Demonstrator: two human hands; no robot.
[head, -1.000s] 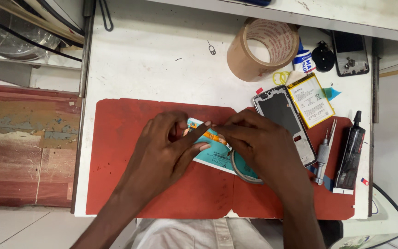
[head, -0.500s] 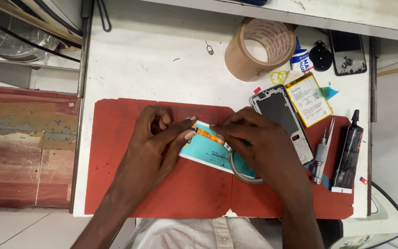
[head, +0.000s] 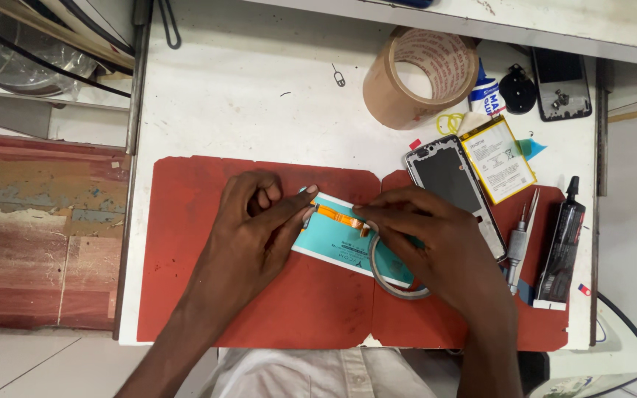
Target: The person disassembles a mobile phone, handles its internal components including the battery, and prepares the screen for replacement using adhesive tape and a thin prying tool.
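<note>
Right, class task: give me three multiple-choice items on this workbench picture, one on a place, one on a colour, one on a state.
1. Where is the tape roll?
A. on the red mat
B. on the white table beyond the mat
C. in a hand

2. What colour is the strip between the fingertips?
A. orange
B. green
C. black

3. How is the black tube?
A. standing upright
B. lying flat
C. held

Answers: B, it sits on the bare table beyond the mat; A, it is orange between the left hand and right hand; B, it lies on the mat's right edge.
</note>
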